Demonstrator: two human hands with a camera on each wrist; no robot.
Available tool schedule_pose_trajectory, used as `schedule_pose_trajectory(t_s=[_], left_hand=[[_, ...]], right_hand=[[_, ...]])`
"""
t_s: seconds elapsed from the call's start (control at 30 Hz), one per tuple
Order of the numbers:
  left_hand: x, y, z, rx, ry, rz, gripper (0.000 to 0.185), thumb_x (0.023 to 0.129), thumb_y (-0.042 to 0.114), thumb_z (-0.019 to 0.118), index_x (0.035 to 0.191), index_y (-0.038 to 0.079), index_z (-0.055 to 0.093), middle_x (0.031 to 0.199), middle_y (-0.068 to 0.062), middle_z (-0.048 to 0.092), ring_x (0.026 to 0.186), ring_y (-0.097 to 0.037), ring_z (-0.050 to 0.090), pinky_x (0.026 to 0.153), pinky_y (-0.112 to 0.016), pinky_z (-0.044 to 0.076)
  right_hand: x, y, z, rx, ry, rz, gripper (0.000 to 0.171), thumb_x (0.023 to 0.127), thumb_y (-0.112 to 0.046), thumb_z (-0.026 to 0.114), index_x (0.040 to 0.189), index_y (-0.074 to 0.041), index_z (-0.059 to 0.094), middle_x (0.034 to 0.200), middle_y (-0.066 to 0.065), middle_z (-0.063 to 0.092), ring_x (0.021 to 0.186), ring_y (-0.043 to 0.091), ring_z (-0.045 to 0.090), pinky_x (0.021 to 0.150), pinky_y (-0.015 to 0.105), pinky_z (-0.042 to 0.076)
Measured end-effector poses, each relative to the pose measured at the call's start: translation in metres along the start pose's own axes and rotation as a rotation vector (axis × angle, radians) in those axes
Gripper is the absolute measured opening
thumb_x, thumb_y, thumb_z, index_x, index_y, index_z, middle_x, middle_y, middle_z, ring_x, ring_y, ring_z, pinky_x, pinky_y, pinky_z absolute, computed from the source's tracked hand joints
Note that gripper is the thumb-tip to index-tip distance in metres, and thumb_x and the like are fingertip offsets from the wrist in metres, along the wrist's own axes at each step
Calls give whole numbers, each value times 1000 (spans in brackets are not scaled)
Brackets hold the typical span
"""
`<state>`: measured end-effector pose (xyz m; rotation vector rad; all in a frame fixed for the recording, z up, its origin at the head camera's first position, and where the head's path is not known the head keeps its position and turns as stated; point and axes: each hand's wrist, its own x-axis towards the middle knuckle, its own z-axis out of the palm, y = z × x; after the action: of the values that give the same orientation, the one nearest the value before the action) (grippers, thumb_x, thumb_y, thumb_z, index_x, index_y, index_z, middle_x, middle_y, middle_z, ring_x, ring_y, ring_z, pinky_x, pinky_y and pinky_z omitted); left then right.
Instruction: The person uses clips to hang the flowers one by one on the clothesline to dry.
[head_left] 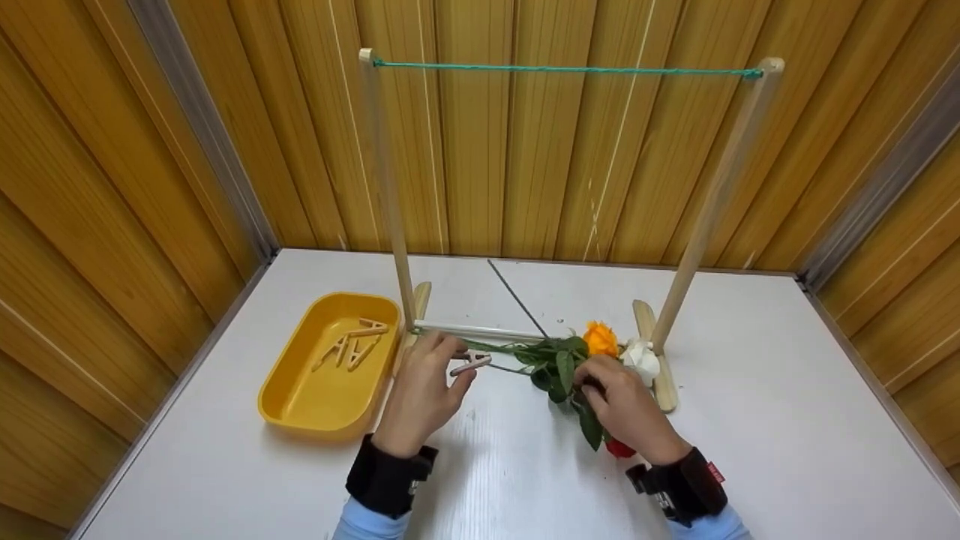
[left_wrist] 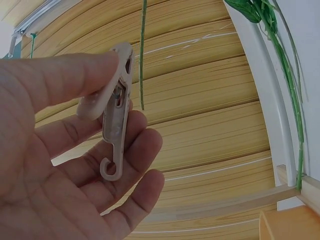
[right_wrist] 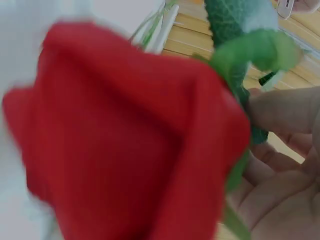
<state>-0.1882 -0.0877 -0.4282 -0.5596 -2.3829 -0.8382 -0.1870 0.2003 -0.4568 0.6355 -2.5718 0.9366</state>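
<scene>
Right hand grips a red rose; left hand pinches a clothespin beside the yellow tray.

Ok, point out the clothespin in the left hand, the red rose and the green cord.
clothespin (left_wrist: 116, 115): left wrist view, on its spring section, pinched by the left hand.
red rose (right_wrist: 125, 140): right wrist view, middle of the bloom.
green cord (head_left: 562, 69): head view, midway between the two posts.

rack posts flanking, tray left
</scene>
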Motion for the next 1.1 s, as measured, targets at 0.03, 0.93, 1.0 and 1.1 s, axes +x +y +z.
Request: schedule_pose_trajectory(t_s=[0.03,0.93,1.0,1.1], left_hand=[[0,0,-1,-3,-2,-1,24,81,6,87,98,7,70,98,-8,66,91,-26,64,81,-40,52],[0,-1,-1,5,17,29,25,80,4,87,97,5,69,97,-8,65,90,-25,64,81,-41,52],[1,-2,0,2,22,32,25,79,2,87,96,4,69,97,-8,65,90,-25,64,81,-41,52],[1,-2,0,-5,22,32,24,79,1,86,95,3,68,97,-8,66,91,-25,64,82,-41,52]], right_hand=[[1,0,-1,-7,-10,-25,29,84,18,70,93,-10,68,94,0,65,88,19,65,76,37,58],[-9,23,19,-46,-328,36,31,83,18,60,85,-13,62,87,-5,60,81,13,57,71,33,53],[-9,22,18,-46,-324,25,31,83,19,59,85,-12,62,86,-4,59,80,13,56,69,31,52],[-9,17,14,-49,-305,7,31,83,20,58,84,-11,61,85,-3,58,78,13,55,67,30,50]])
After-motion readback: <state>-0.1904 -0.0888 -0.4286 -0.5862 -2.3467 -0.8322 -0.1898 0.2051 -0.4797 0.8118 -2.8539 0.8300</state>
